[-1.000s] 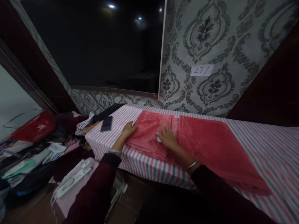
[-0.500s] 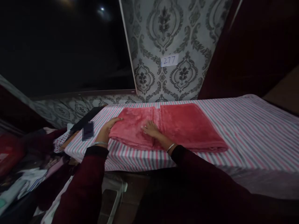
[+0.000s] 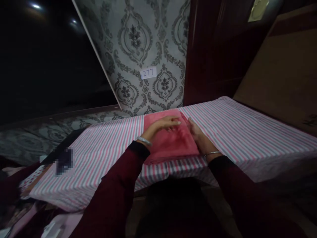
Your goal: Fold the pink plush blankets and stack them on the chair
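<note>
A plush pink-red blanket [image 3: 170, 145], folded into a compact rectangle, lies on the striped cloth [image 3: 111, 145] that covers the table. My left hand [image 3: 167, 123] is over the upper middle of the blanket, its fingers stretched out to the right and nothing in its grasp. Whether its fingertips touch the fabric is hard to tell. Along the blanket's right edge, my right hand [image 3: 197, 133] rests with straight fingers against the folded side.
A dark screen [image 3: 49, 59] hangs at the upper left. The wall behind carries a paper label [image 3: 148, 72] with a number. A large cardboard box [image 3: 282, 72] stands at the right. At the table's left end sits a small blurred-out dark item [image 3: 64, 162], with clothes below.
The blanket's left part has been folded over onto the right part, halving its width. My left hand came across to the right and my right hand went to the right edge. The view turned right.
</note>
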Demonstrator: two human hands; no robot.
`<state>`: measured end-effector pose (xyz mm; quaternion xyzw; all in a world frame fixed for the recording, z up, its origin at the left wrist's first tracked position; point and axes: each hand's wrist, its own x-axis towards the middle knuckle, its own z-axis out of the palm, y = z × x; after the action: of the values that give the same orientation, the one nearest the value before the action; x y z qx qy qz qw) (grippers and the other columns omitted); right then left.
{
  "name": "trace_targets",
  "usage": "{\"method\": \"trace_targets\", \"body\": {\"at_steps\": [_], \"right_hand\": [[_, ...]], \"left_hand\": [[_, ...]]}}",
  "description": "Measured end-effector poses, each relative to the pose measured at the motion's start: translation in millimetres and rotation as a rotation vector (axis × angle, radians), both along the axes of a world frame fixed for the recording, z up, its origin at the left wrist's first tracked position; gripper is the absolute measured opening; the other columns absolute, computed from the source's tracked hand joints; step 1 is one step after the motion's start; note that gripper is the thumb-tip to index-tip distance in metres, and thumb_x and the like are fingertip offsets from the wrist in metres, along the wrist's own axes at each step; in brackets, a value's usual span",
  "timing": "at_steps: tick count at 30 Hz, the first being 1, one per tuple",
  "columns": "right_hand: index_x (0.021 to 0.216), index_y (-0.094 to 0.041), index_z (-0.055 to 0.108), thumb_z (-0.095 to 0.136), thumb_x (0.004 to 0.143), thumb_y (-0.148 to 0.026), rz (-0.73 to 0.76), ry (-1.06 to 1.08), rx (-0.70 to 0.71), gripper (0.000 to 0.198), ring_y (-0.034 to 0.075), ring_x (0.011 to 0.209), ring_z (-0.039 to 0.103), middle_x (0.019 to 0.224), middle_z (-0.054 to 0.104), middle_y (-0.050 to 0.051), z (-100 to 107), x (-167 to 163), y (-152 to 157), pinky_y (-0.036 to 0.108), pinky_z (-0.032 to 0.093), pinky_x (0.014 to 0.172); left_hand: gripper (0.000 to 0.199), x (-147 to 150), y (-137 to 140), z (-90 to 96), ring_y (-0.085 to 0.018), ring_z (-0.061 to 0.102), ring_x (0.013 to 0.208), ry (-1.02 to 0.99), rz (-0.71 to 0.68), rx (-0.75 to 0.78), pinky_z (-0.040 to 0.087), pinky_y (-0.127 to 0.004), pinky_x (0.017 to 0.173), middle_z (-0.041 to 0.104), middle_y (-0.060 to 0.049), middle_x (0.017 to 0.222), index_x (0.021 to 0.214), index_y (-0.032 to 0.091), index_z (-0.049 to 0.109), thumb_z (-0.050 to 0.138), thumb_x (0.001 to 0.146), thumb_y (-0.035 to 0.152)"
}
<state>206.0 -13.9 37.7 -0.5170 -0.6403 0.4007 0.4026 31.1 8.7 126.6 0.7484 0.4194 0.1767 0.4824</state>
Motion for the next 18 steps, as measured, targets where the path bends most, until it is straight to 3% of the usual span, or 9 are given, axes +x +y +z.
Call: {"method": "trace_targets", "body": {"at_steps": [3, 5, 7, 8, 11, 15, 18], "right_hand": [[0.136, -0.015, 0.062, 0.038, 0.102, -0.047, 0.181, 0.668, -0.322, 0.052, 0.03, 0.103, 0.074, 0.111, 0.078, 0.014, -23, 33, -1, 0.047, 0.055, 0.1], [0.129, -0.016, 0.066, 0.047, 0.099, -0.04, 0.199, 0.806, -0.478, 0.043, 0.029, 0.093, 0.076, 0.099, 0.079, 0.012, -31, 38, 4, 0.047, 0.058, 0.096], [0.122, -0.015, 0.069, 0.057, 0.093, -0.034, 0.146, 0.767, -0.54, 0.036, 0.028, 0.087, 0.076, 0.092, 0.079, 0.011, -31, 35, 12, 0.046, 0.059, 0.093], [0.118, -0.016, 0.07, 0.062, 0.089, -0.031, 0.108, 0.716, -0.535, 0.034, 0.028, 0.085, 0.075, 0.09, 0.079, 0.01, -28, 32, 16, 0.046, 0.06, 0.092], [0.112, -0.02, 0.071, 0.071, 0.077, -0.02, 0.024, 0.589, -0.383, 0.035, 0.026, 0.082, 0.074, 0.092, 0.078, 0.007, -13, 24, 29, 0.045, 0.061, 0.087], [0.107, -0.02, 0.072, 0.067, 0.07, -0.014, -0.016, 0.519, -0.131, 0.037, 0.023, 0.08, 0.073, 0.091, 0.078, 0.004, 8, 27, 40, 0.037, 0.061, 0.08], [0.1, -0.017, 0.072, 0.067, 0.067, -0.013, -0.143, 0.422, -0.1, 0.033, 0.022, 0.073, 0.07, 0.081, 0.077, 0.004, 4, 36, 39, 0.032, 0.059, 0.071]], "left_hand": [[0.021, -10, -5, -39.4, -0.025, 0.07, 0.098, -0.122, 0.267, 0.153, 0.052, -0.041, 0.101, 0.076, -0.009, 0.101, 0.095, 0.015, 0.074, 0.075, 0.074, 0.011], [0.02, -37, -10, -56.6, -0.029, 0.063, 0.118, -0.213, 0.49, 0.263, 0.045, -0.041, 0.111, 0.075, -0.01, 0.11, 0.087, 0.018, 0.074, 0.076, 0.07, 0.008], [0.02, -69, -17, -67.8, -0.031, 0.053, 0.132, -0.254, 0.664, 0.274, 0.039, -0.042, 0.116, 0.071, -0.011, 0.12, 0.09, 0.019, 0.072, 0.075, 0.073, 0.01], [0.023, -83, -21, -72.3, -0.031, 0.053, 0.131, -0.318, 0.804, 0.226, 0.04, -0.041, 0.115, 0.07, -0.011, 0.12, 0.093, 0.019, 0.071, 0.076, 0.073, 0.01], [0.028, -109, -32, -84.7, -0.029, 0.064, 0.112, -0.374, 0.953, 0.076, 0.049, -0.043, 0.1, 0.069, -0.013, 0.111, 0.106, 0.016, 0.068, 0.073, 0.079, 0.017], [0.033, -110, -36, -99.1, -0.022, 0.069, 0.093, -0.423, 0.96, -0.051, 0.055, -0.036, 0.088, 0.069, -0.01, 0.107, 0.113, 0.017, 0.065, 0.074, 0.081, 0.023], [0.046, -99, -33, -105.9, -0.019, 0.07, 0.093, -0.52, 0.941, -0.083, 0.055, -0.032, 0.088, 0.069, -0.008, 0.109, 0.117, 0.019, 0.064, 0.083, 0.075, 0.024]]}}
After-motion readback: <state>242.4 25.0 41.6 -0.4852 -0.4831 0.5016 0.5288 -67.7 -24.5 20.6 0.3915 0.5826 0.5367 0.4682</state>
